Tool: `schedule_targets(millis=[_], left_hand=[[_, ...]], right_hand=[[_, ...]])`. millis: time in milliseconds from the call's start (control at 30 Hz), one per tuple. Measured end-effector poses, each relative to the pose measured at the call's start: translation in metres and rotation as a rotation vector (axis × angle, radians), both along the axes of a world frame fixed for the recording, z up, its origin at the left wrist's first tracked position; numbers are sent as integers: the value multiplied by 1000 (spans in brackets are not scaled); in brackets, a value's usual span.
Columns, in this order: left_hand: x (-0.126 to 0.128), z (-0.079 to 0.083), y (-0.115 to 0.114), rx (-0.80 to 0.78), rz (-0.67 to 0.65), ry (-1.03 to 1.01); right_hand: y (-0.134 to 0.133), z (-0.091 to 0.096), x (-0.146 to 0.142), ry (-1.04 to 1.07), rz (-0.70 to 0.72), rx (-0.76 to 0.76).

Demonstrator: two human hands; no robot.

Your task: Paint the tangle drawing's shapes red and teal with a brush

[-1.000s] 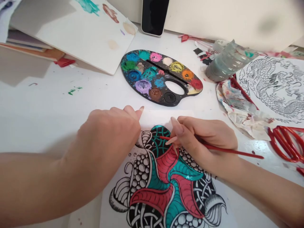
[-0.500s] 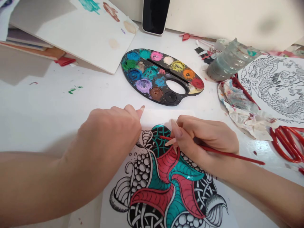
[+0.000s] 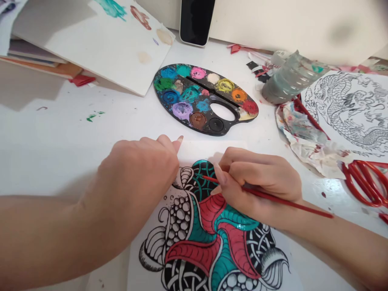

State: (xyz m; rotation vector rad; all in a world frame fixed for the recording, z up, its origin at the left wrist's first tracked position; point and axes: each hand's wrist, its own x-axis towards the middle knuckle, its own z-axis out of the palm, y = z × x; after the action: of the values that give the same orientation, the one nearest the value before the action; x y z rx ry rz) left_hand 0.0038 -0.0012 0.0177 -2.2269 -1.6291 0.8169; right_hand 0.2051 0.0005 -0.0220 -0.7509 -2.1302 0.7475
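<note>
From the head camera, a black oval palette (image 3: 206, 99) with wells of blue, green, pink, yellow, orange, red, purple and brown paint is lying just beyond both hands. Behind it a dark phone (image 3: 197, 20) is leaning upright against the wall. At far left a white board (image 3: 100, 44) smeared with teal and brown paint is resting tilted on a stack of books (image 3: 36, 60). To the right a clear plastic bottle (image 3: 291, 76) is lying on its side, and near it a paint-stained tissue (image 3: 306, 137) is overlapping the edge of a black-and-white dragon print (image 3: 348, 109). Red scissors (image 3: 363, 182) are lying at the right edge. Nothing is standing between the hands and the sheet they are working on.

All of this is sitting on a white table (image 3: 60, 133) that is carrying a few green paint flecks (image 3: 93, 116); a pale wall is closing it off at the back.

The patterned drawing (image 3: 212, 242), partly filled with red and teal, is lying flat at the near edge. The left hand (image 3: 139, 173) is pressing down on its upper left part, fingers curling under and thumb pointing towards the top margin; I cannot tell whether anything is inside that curl. The right hand (image 3: 260, 180) is pinching a thin red brush (image 3: 287, 202) tightly between thumb and fingers, its heel resting on the drawing. The handle is slanting out to the right behind the hand, and the tip is touching the teal-and-black patch at the top of the drawing, just left of the fingertips.
</note>
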Motion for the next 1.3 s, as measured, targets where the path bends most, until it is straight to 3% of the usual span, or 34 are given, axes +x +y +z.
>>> schedule_targets(millis=[533,1167,1300], left_hand=[[-1,1,-2,-30,-86,115],[0,2,2,-49,-17,52],[2,1,1,-66,-63,146]], right_hand=[[0,3,-2,-20,-5,-1],[0,4,0,-1,-1,-18],[-3,-1,-1,106,-40,-143]])
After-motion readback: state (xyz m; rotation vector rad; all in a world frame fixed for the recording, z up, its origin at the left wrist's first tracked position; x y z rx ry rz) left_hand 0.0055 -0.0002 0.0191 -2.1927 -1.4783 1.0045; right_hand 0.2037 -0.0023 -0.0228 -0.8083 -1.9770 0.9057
